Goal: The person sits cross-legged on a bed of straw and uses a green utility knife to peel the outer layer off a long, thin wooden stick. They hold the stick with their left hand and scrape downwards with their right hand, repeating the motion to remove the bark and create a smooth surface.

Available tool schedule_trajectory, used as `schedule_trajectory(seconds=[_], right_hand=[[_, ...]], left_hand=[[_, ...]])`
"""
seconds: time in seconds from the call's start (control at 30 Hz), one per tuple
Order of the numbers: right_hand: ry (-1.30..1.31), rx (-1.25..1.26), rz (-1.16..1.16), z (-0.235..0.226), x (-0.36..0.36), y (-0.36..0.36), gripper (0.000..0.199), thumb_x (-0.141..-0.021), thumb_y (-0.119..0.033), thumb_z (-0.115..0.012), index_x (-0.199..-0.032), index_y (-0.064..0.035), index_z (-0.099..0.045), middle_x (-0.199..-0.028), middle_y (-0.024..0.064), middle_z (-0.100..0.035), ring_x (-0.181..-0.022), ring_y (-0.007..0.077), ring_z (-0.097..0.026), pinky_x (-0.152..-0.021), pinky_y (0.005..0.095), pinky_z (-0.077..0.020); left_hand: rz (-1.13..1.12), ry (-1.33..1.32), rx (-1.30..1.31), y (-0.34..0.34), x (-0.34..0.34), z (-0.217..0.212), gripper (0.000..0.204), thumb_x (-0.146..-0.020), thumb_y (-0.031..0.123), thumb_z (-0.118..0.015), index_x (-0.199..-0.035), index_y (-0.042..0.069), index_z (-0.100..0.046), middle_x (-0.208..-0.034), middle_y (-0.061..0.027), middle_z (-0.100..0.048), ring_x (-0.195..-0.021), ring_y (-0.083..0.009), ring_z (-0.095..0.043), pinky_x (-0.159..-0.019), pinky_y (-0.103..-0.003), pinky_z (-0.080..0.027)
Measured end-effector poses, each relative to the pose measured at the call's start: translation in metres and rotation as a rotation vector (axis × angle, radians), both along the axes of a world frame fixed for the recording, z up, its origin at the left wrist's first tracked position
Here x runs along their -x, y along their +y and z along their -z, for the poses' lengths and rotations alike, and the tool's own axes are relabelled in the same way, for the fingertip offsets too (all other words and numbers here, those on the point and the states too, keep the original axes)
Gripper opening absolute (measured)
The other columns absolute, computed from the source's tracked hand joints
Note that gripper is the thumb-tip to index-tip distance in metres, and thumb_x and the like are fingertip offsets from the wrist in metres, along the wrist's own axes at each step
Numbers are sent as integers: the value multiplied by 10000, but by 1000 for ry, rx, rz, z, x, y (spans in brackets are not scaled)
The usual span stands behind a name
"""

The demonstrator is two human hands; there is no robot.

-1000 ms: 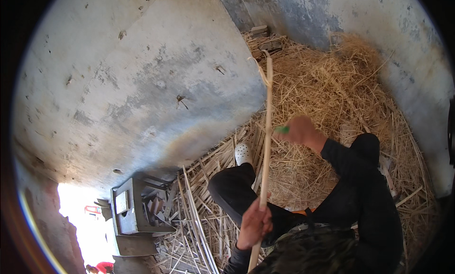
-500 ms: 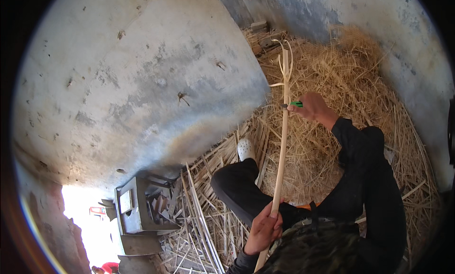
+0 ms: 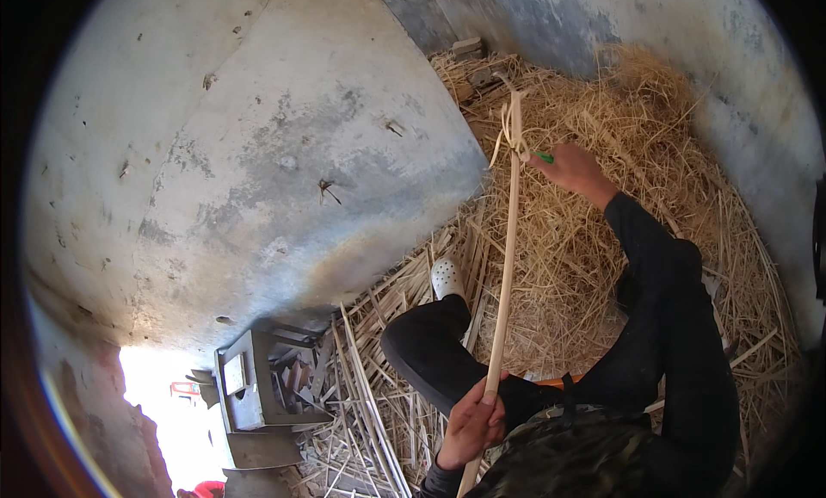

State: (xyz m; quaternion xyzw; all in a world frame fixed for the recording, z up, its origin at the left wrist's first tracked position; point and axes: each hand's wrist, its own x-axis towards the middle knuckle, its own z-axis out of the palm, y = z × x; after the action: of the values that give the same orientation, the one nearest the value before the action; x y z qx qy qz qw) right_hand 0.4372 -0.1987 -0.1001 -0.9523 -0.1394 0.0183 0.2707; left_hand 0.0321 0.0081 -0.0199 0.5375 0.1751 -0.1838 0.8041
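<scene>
A long pale wooden strip (image 3: 508, 266), probably split bamboo, runs from my lap up to the far part of the view. Near its lower end my left hand (image 3: 473, 420) is closed around it, thumb on top. My right hand (image 3: 574, 171) grips a green-handled knife (image 3: 542, 157) against the strip's upper part. The knife's blade is hard to make out there. Thin curled shavings (image 3: 508, 136) hang from the strip just beyond the knife, still attached.
A heap of dry shavings (image 3: 576, 266) covers the floor ahead and right. Loose strips (image 3: 370, 395) lie at left beside a metal cabinet-like box (image 3: 249, 386). Stained walls (image 3: 258, 154) stand left and back. My white clog (image 3: 446, 278) rests among the strips.
My right hand and the knife have moved farther up the strip, away from me. The shavings are bunched closer to the knife. My left hand keeps its hold.
</scene>
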Motion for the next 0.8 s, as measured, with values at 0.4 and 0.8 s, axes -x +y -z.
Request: schedule_trajectory(seconds=[0.4, 0.8], right_hand=[[-169, -72, -485, 2, 156, 56, 852, -691, -907, -405, -451, -96, -509, -383, 20, -339, -353, 179, -401, -357, 371, -291], [-298, -9, -385, 13, 98, 53, 866, -702, -905, -375, -464, -87, -530, -366, 56, -356, -340, 210, -456, -359, 349, -347]], left_hand=[[-47, -24, -110, 13, -17, -2, 461, -1014, 206, -423, -1437, 42, -339, -705, 22, -402, -500, -49, -367, -478, -201, -359], [-50, 7, -257, 8, -9, -13, 453, -1017, 184, -428, -1445, 58, -347, -746, 28, -427, -531, -30, -363, -480, -173, -319]])
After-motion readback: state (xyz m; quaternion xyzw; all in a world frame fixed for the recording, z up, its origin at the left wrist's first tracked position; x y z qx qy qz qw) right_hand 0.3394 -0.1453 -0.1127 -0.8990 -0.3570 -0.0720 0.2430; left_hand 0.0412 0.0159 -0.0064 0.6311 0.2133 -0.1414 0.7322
